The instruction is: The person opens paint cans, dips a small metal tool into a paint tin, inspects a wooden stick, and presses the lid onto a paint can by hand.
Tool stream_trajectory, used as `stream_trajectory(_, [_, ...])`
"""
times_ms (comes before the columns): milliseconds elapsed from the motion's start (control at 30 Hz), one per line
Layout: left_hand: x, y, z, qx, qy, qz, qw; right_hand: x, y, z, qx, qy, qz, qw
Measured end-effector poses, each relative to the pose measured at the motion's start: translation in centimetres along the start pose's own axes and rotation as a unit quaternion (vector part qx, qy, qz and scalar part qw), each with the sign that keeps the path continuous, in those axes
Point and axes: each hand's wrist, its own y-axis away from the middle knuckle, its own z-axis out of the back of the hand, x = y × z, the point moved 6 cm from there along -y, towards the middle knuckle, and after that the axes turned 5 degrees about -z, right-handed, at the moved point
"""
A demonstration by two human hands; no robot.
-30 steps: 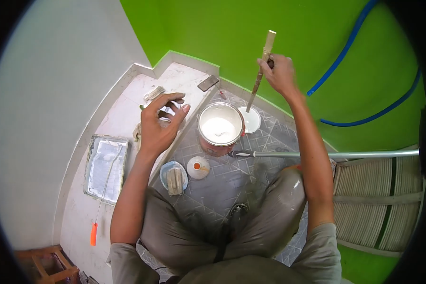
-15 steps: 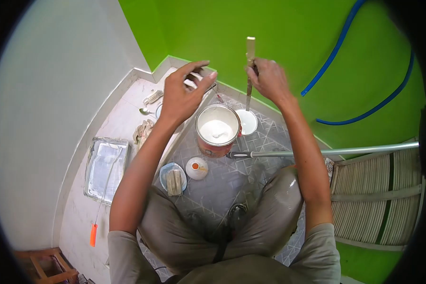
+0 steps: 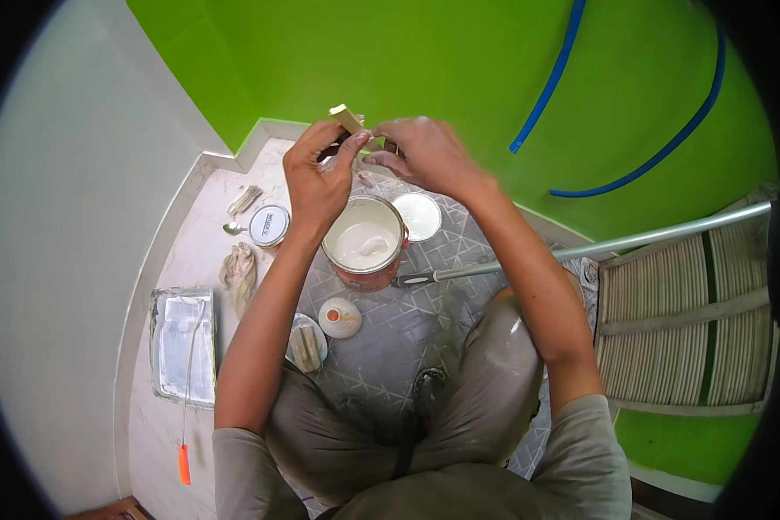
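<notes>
Stick (image 3: 345, 120) is held tilted above and beyond the bucket (image 3: 368, 280). It is grasped by the right hand (image 3: 429, 156); the left hand (image 3: 319, 182) is curled against it, thumb in front, whether clamped cannot be told. White paint (image 3: 355, 245) is contained in the bucket, which is stood on the floor (image 3: 390, 334). Lid (image 3: 418, 217) is placed just beside it, right side, with pole (image 3: 572, 253) laid near. Bottle (image 3: 339, 321) is set on the near side. Tin (image 3: 269, 225), spoon (image 3: 233, 229), rag (image 3: 239, 276) and tray (image 3: 158, 347) are spread along the left ledge (image 3: 152, 433).
</notes>
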Motion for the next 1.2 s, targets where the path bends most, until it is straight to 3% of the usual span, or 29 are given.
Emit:
stream_trajectory(67, [0.4, 0.5, 0.9, -0.032, 0.024, 0.030, 0.999, -2.2, 0.4, 0.7, -0.013, -0.038, -0.005, 0.999])
stream_trajectory(167, [0.0, 1.0, 2.7, -0.061, 0.028, 0.050, 0.996, -11.8, 1.1, -1.9, 0.142, -0.159, -0.231, 0.949])
stream_trajectory(267, [-0.2, 1.8, 4.6, -0.082, 0.016, 0.068, 0.994, -21.4, 6.3, -9.7, 0.047, -0.337, -0.507, 0.792])
stream_trajectory(300, [-0.2, 2.2, 5.1, -0.093, 0.013, 0.071, 0.993, -23.8, 8.8, -13.3, 0.005, -0.395, -0.577, 0.715])
stream_trajectory(367, [0.0, 2.8, 6.0, -0.112, -0.002, 0.079, 0.991, -26.5, 14.4, -19.1, -0.014, -0.403, -0.676, 0.617])
stream_trajectory(433, [0.2, 3.5, 6.3, -0.146, -0.001, 0.090, 0.985, -29.4, 21.3, -26.3, -0.005, -0.362, -0.749, 0.556])
stream_trajectory(567, [0.8, 4.0, 6.6, -0.149, -0.018, 0.117, 0.982, -29.4, 29.2, -34.7, 0.148, -0.326, -0.796, 0.488])
stream_trajectory(633, [1.1, 3.9, 6.7, -0.149, -0.019, 0.124, 0.981, -28.5, 31.6, -36.3, 0.091, -0.364, -0.834, 0.405])
stream_trajectory(700, [1.6, 4.0, 7.0, -0.153, -0.011, 0.123, 0.981, -28.6, 34.6, -39.4, 0.073, -0.402, -0.872, 0.270])
stream_trajectory(1000, [2.3, 4.5, 7.6, -0.157, -0.002, 0.149, 0.976, -23.5, 29.7, -36.5, -0.079, -0.485, -0.837, 0.241])
stream_trajectory(1100, [2.4, 4.7, 8.0, -0.162, 0.002, 0.153, 0.975, -24.8, 30.4, -38.9, -0.077, -0.501, -0.835, 0.215])
stream_trajectory(1200, [2.3, 4.7, 8.3, -0.178, -0.001, 0.143, 0.974, -25.0, 30.8, -39.5, -0.082, -0.499, -0.834, 0.222])
